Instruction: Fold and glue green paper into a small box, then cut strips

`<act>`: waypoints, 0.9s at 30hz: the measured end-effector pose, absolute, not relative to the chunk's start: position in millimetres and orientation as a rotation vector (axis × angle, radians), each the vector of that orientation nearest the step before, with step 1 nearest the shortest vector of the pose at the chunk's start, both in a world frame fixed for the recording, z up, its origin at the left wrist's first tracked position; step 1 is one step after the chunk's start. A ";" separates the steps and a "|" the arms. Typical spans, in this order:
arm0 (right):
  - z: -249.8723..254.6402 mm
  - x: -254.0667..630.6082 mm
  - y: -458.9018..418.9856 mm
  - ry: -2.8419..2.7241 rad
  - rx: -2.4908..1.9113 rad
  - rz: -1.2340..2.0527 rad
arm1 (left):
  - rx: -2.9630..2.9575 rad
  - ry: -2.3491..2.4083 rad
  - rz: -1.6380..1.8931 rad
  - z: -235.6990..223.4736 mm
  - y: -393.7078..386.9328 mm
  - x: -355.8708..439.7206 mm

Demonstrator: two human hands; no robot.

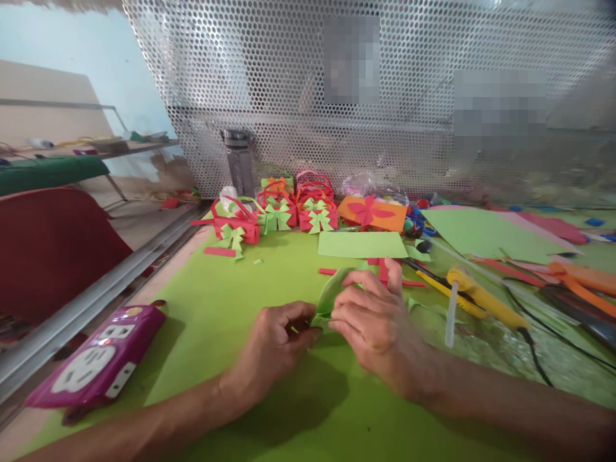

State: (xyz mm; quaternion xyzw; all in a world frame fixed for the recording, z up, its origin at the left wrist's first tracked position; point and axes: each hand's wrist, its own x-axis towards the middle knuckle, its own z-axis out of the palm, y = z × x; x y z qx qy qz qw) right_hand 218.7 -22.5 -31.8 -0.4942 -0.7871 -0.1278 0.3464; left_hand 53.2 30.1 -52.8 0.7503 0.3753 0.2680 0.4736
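Observation:
Between my hands is a piece of green craft paper or foam sheet [332,296], curved and partly hidden by my fingers. My left hand [283,330] pinches its lower left corner between thumb and fingers. My right hand [378,314] is closed on its right side, fingers bent over the edge. Just beyond lie red strips [385,273] and a flat light green rectangle [362,245]. Small red baskets [317,215] with light green bows and looped handles stand farther back, beside an orange piece [373,213] bearing a red bow.
A purple power strip [103,353] lies at the left. On the right are a yellow hot glue gun [486,298] with its cord, green sheets [500,234] and orange scraps [587,282]. A grey bottle [239,163] stands before a perforated metal panel [283,70].

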 end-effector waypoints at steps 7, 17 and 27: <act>-29.1 218.4 -23.9 -2.029 -1.327 -0.253 | 1.829 0.913 0.683 -51.5 28.8 52.5; -28.8 218.3 -22.7 -2.000 -1.336 -0.286 | 1.788 0.900 0.706 -54.4 27.3 52.9; -28.4 217.1 -21.1 -2.025 -1.372 -0.342 | 1.872 0.886 0.676 -52.4 24.8 51.7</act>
